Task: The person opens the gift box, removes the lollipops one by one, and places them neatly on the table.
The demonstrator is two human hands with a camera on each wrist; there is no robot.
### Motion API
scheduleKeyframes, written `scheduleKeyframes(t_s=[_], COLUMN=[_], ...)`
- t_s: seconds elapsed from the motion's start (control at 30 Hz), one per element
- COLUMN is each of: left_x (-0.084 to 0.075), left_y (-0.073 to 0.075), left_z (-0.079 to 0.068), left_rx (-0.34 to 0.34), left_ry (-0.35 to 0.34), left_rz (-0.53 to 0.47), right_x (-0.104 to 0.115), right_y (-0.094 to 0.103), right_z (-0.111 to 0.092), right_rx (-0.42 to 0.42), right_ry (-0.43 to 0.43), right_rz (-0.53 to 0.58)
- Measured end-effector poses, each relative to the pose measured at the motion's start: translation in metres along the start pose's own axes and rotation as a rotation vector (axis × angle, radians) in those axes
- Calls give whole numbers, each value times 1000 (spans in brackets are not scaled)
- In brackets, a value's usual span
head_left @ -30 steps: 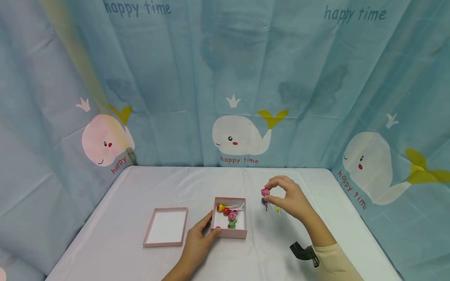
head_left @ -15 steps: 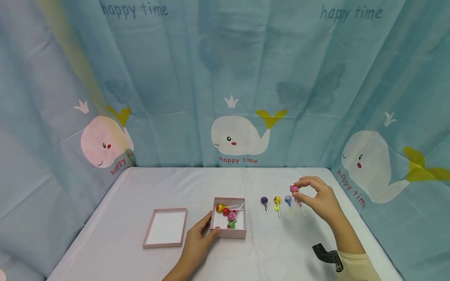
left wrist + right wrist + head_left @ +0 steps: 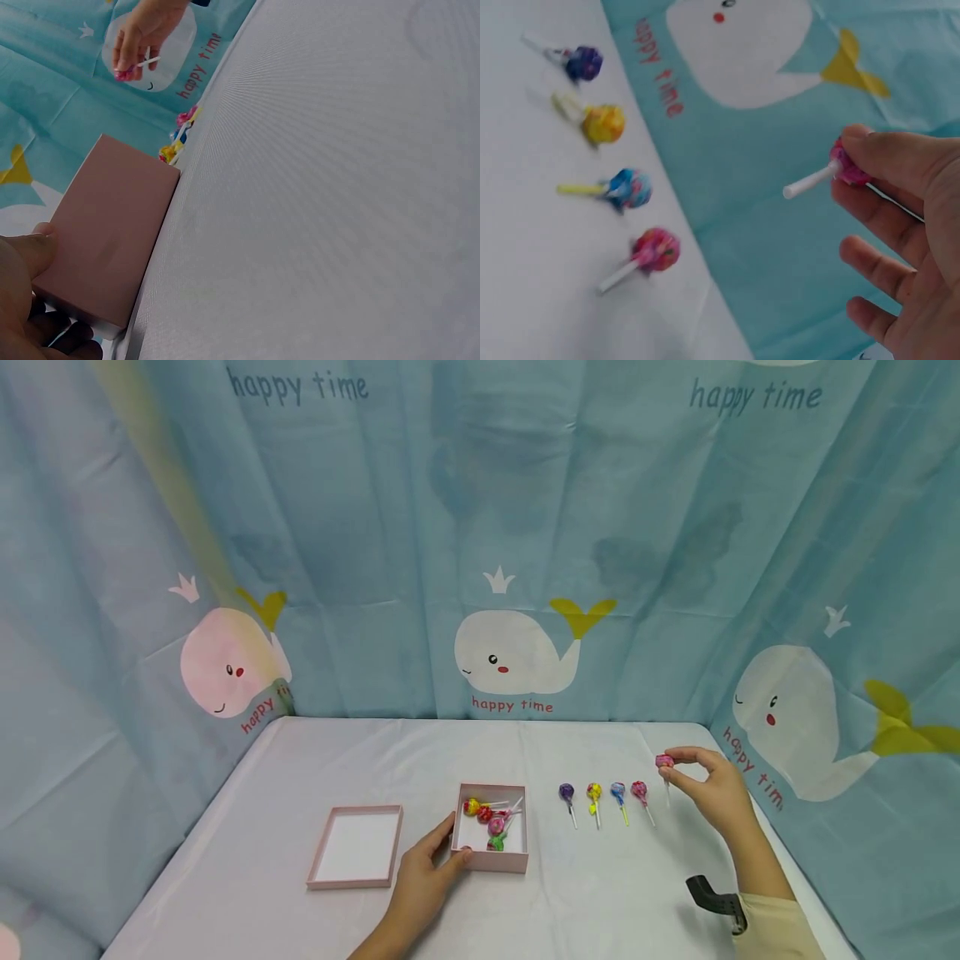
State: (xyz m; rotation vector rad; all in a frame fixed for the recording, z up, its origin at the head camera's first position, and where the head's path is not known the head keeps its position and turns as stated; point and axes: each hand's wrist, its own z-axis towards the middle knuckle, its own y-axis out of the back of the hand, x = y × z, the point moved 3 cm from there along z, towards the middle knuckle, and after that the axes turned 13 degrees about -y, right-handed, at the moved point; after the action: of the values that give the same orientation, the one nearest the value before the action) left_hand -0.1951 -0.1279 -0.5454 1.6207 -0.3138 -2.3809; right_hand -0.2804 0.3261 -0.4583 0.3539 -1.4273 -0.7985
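A: How is the right hand [image 3: 711,785] set?

B: Thumb and at least one fingertip pinch the held lollipop [image 3: 664,762] by its pink wrapped head, stick downward. It's up off the counter [image 3: 600,902], by the right end of the row.

A: What might spoil that?

B: The wrapper is round and probably slick, so it could twist or slip if the squeeze eases early. Dropped from there, it might well roll askew.

A: And its neighbours?

B: The pink-red lollipop [image 3: 639,789] lies nearest. Coming down too far left, the stick or a trailing finger could knock it toward the blue lollipop [image 3: 618,790]. The yellow lollipop [image 3: 594,791] and purple lollipop [image 3: 566,792] seem safer, farther along.

A: The left hand [image 3: 423,877]?

B: Gripping the pink box [image 3: 495,862], thumb at the front, fingers round the side. A careless tug could slide the box and jumble the loose lollipops [image 3: 496,826] inside. Some sticks cross there, so pulling one might drag another.

A: And the lid [image 3: 356,847]?

B: Flat, left of that hand; an outward sweep might shove it.
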Motion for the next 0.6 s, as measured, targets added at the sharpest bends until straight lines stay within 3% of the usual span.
scheduleKeyframes(t_s=[0.23,0.6], left_x=[2,2], left_y=[-1,-1], left_z=[1,1], left_rx=[4,0], left_ry=[-1,4], left_rz=[0,-1], right_x=[-35,-73], right_y=[-13,-28], right_z=[14,25], right_rx=[-12,49], right_ry=[-88,-220], right_rz=[17,17])
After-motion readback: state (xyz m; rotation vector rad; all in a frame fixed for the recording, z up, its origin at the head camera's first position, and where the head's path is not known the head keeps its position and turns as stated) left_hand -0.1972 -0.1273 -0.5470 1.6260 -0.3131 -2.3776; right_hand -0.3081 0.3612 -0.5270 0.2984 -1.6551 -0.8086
